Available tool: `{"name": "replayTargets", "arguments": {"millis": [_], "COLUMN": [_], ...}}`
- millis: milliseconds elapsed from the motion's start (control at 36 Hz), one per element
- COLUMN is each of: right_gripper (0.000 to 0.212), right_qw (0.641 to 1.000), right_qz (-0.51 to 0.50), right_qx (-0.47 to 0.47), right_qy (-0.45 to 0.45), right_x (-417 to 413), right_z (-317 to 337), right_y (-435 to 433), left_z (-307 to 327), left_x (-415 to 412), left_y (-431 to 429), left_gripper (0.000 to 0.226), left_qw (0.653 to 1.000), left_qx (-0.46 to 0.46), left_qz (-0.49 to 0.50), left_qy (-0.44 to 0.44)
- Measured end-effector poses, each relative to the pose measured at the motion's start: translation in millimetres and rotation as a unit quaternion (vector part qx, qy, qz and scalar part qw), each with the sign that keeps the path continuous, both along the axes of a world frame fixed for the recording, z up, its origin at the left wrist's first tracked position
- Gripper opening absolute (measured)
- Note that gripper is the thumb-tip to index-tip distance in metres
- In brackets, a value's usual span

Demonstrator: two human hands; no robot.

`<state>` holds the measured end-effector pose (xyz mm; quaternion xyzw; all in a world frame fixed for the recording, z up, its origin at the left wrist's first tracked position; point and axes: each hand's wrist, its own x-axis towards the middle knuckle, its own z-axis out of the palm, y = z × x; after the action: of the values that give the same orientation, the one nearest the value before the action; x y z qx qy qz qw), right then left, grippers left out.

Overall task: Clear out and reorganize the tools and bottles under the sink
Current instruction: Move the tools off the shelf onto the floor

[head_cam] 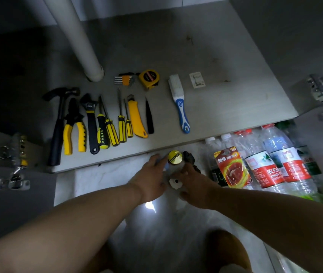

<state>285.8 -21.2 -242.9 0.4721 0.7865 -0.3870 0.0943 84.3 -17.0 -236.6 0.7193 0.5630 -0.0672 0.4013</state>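
Left hand (pixel 150 174): fingers fairly straight, reaching over a pale blue bit toward the yellow disc (pixel 174 157); nothing plainly gripped. Right hand (pixel 194 186): fingers bent down over the small dark pieces (pixel 188 157); can't tell whether I hold any. A white knob (pixel 175 183) lies between my hands. These odds and ends sit on the pale floor at centre frame, just below the cabinet's front edge, probably left there to sort last.

Above, on the cabinet floor (pixel 225 95): tools in a row, handles toward me so each is easy to take. Left to right: hammer (pixel 58 123), pliers (pixel 74 127), wrench (pixel 90 119), screwdrivers (pixel 107 127), utility knife (pixel 136 119). Hex keys (pixel 124 78) and tape measure (pixel 148 78) lie behind; brush (pixel 180 103) lies apart, right.

Lower right: water bottles (pixel 275 160) bunched, capped, contents clear; fill level unclear. Battery pack (pixel 229 166) rests on them.
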Motion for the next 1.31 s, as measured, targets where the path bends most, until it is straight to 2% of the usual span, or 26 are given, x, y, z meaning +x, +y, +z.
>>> {"name": "replayTargets", "arguments": {"millis": [83, 167, 250, 333, 417, 500, 556, 611, 667, 750, 833, 944, 1083, 1194, 1250, 1306], "right_gripper": [0.067, 0.064, 0.055, 0.038, 0.024, 0.020, 0.014, 0.013, 0.029, 0.048, 0.049, 0.045, 0.037, 0.028, 0.030, 0.030], "right_qw": [0.998, 0.987, 0.982, 0.979, 0.978, 0.974, 0.961, 0.945, 0.933, 0.929, 0.935, 0.937, 0.947, 0.973, 0.984, 0.993], "right_qz": [0.053, 0.102, 0.094, 0.101, 0.087, -0.011, -0.081, -0.171, -0.250, -0.312, -0.307, -0.307, -0.297, -0.200, -0.147, -0.097], "right_qx": [0.001, 0.017, 0.018, 0.037, 0.138, 0.228, 0.257, 0.271, 0.258, 0.185, 0.141, 0.126, 0.119, 0.089, 0.062, -0.008], "right_qy": [-0.038, -0.125, -0.166, -0.176, -0.126, -0.001, 0.056, 0.061, 0.012, -0.071, -0.106, -0.109, -0.012, 0.074, 0.080, 0.073], "right_x": [-1, -4, -4, -12, -31, -47, -54, -56, -55, -54, -56, -55, -47, -36, -33, -33], "right_z": [5, 10, 19, 34, 56, 77, 91, 97, 99, 93, 81, 78, 81, 82, 81, 76], "right_y": [-1, 2, 5, 11, 14, 24, 39, 63, 90, 123, 141, 141, 95, 48, 27, 9], "left_z": [27, 54, 76, 86, 88, 85, 83, 79, 75, 69, 66, 68, 69, 66, 65, 64], "left_x": [-14, -30, -45, -62, -85, -106, -115, -122, -126, -129, -126, -112, -103, -102, -103, -107], "left_y": [0, 3, 7, 12, 14, 17, 20, 25, 29, 35, 39, 44, 56, 68, 71, 70], "left_gripper": [0.065, 0.044, 0.031, 0.020, 0.019, 0.028, 0.035, 0.040, 0.042, 0.039, 0.037, 0.054, 0.052, 0.051, 0.044, 0.040], "left_qw": [0.997, 0.989, 0.982, 0.970, 0.948, 0.921, 0.907, 0.896, 0.888, 0.883, 0.883, 0.891, 0.902, 0.902, 0.902, 0.900], "left_qx": [0.035, 0.096, 0.171, 0.240, 0.287, 0.321, 0.311, 0.293, 0.284, 0.271, 0.270, 0.254, 0.186, 0.145, 0.141, 0.138], "left_qz": [-0.066, -0.112, -0.076, 0.021, 0.135, 0.213, 0.262, 0.300, 0.321, 0.346, 0.337, 0.328, 0.369, 0.389, 0.390, 0.397], "left_qy": [0.005, 0.007, 0.003, -0.015, -0.005, 0.064, 0.114, 0.146, 0.167, 0.168, 0.186, 0.185, 0.123, 0.116, 0.123, 0.118]}}
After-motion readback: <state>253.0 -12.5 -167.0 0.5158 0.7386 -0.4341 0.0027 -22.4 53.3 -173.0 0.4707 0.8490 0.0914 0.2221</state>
